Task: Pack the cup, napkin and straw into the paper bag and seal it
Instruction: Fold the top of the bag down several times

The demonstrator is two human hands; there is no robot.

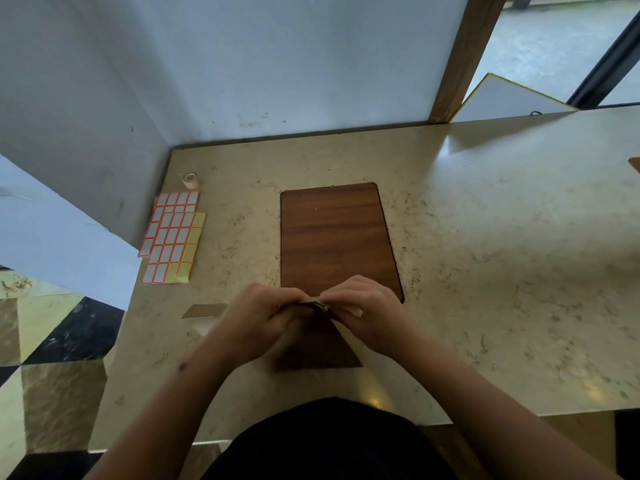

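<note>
Head view: left hand (258, 318) and right hand (369, 311) pinch paper bag (320, 344) top; contents hidden.

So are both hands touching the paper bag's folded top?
Touching. The head view shows the left hand and right hand pinching the folded top of the paper bag between their fingertips.

The tabletop (485, 237) looks like polished, veined stone — smooth and glossy, with soft light reflections near its front edge. On it lies a board (336, 237) of dark wood grain, matt and even, and the paper bag (322, 344) is plain brown paper, dull and creased at its folded top. The label sheets (171, 237) are slick paper — white stickers on yellow backing.
</note>
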